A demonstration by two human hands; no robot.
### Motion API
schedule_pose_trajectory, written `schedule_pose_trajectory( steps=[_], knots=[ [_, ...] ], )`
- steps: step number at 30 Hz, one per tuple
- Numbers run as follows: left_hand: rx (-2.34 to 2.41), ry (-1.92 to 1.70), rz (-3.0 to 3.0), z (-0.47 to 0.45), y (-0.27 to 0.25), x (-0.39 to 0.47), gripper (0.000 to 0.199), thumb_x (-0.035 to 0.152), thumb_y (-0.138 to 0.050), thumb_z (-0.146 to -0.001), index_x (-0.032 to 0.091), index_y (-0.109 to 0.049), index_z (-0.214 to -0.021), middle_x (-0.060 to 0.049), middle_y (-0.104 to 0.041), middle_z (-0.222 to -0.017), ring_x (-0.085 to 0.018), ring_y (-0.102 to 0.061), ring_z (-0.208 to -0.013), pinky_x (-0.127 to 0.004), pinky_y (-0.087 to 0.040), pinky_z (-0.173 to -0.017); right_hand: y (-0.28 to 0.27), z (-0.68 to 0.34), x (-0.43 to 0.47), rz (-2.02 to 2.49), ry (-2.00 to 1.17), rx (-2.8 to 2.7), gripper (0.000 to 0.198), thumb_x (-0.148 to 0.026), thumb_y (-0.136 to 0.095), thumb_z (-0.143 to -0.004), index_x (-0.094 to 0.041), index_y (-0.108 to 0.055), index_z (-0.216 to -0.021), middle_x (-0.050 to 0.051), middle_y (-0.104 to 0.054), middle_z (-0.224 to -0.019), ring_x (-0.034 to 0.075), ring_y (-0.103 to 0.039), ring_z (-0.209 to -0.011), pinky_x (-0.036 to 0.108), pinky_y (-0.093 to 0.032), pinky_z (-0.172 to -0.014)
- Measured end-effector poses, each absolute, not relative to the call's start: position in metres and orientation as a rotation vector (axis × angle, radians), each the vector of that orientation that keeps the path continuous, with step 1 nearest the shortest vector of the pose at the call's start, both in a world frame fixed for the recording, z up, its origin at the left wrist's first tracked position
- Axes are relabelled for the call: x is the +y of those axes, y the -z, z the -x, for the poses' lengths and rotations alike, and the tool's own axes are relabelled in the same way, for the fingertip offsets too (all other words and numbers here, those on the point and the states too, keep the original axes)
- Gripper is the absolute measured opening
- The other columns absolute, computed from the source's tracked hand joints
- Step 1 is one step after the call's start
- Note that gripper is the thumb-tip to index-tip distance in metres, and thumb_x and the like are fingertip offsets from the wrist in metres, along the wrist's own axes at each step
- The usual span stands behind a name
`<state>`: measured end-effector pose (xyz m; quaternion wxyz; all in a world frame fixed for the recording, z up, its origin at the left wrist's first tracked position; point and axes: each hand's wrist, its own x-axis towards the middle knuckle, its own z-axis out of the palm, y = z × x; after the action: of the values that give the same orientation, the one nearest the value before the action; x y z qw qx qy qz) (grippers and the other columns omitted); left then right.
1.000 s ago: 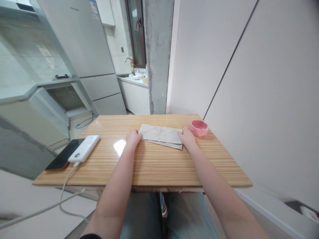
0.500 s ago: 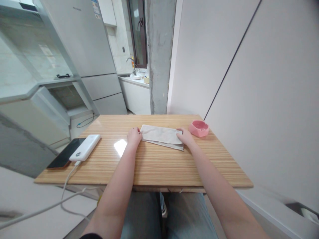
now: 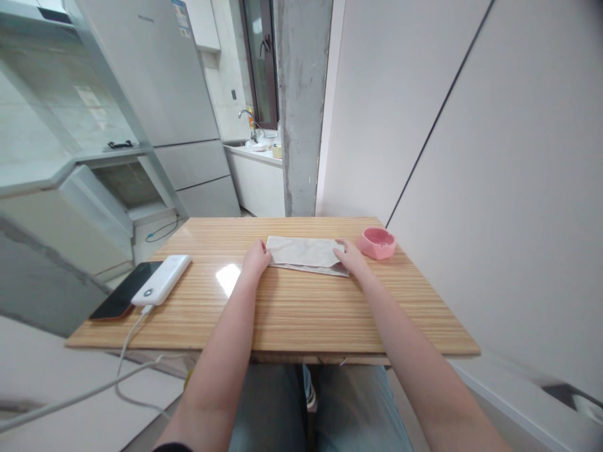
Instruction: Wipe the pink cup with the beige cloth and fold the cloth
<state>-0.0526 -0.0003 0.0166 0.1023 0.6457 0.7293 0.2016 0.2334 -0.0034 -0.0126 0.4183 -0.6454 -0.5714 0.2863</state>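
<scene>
A pale grey cloth (image 3: pixel 304 252), folded into a long strip, lies across the far middle of the wooden table. Its lower layer peeks out along the near edge, most of all at the right. My left hand (image 3: pixel 257 256) is closed on the cloth's left end, fingers pinched at the edge. At the other end, my right hand (image 3: pixel 349 253) grips the cloth between thumb and fingers. Just beyond my right hand sits a pink ashtray-like dish (image 3: pixel 377 243).
On the table's (image 3: pixel 311 320) left side, a white power bank (image 3: pixel 162 280) rests partly on a dark tablet or phone (image 3: pixel 123 294). A white cable (image 3: pixel 127 342) runs from the power bank over the near edge. A wall (image 3: pixel 452 188) rises along the right.
The cloth's lower layer at the right has moved away from me, so less of it shows below the top layer. My left hand has shifted slightly right.
</scene>
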Motion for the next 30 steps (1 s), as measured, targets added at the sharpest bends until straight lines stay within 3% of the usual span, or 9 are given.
schedule_pose_trajectory(
  steps=[5,12,23,27,30],
  knots=[
    [2.169,-0.581,-1.842,0.053,-0.021,-0.003,0.024,0.024,-0.045,-0.086,0.019,-0.048,-0.109,-0.012,-0.068,-0.098,-0.026,-0.064,-0.090,-0.031,-0.041,-0.071,0.002,-0.236,-0.005,1.700,-0.799,-1.482,0.035,-0.013,-0.049,-0.071,-0.015,-0.069,-0.098,0.002,-0.065,-0.073,0.014,-0.055,-0.059,0.026,-0.048,-0.060],
    [2.221,-0.543,-1.891,0.051,-0.022,-0.005,0.022,0.023,-0.044,-0.087,0.019,-0.052,-0.107,-0.013,-0.068,-0.101,-0.027,-0.064,-0.096,-0.032,-0.043,-0.075,-0.002,-0.246,-0.012,1.804,-0.615,-1.749,0.037,-0.012,-0.056,-0.065,-0.015,-0.069,-0.099,-0.005,-0.052,-0.055,0.012,-0.048,-0.052,0.022,-0.037,-0.053],
    [2.232,-0.432,-1.989,0.047,-0.020,-0.005,0.027,0.023,-0.048,-0.086,0.020,-0.054,-0.112,-0.011,-0.068,-0.107,-0.025,-0.062,-0.104,-0.034,-0.045,-0.084,-0.018,-0.249,-0.024,1.828,-0.830,-1.843,0.033,-0.006,-0.053,-0.068,-0.012,-0.069,-0.096,-0.005,-0.049,-0.052,0.009,-0.046,-0.047,0.021,-0.030,-0.048],
    [2.214,-0.419,-2.002,0.047,-0.017,-0.005,0.029,0.021,-0.046,-0.086,0.018,-0.054,-0.114,-0.012,-0.066,-0.113,-0.027,-0.060,-0.109,-0.038,-0.045,-0.089,-0.014,-0.250,-0.022,1.907,-0.632,-1.972,0.035,-0.009,-0.057,-0.066,-0.015,-0.067,-0.099,-0.002,-0.058,-0.063,0.013,-0.053,-0.059,0.023,-0.036,-0.058],
    [2.225,-0.437,-1.998,0.046,-0.016,-0.005,0.032,0.020,-0.046,-0.085,0.018,-0.055,-0.116,-0.013,-0.064,-0.114,-0.028,-0.059,-0.110,-0.040,-0.045,-0.091,-0.014,-0.249,-0.020,1.929,-0.348,-1.990,0.022,-0.019,-0.061,-0.069,-0.019,-0.069,-0.090,0.004,-0.065,-0.081,0.020,-0.059,-0.080,0.030,-0.041,-0.074]
  ],
)
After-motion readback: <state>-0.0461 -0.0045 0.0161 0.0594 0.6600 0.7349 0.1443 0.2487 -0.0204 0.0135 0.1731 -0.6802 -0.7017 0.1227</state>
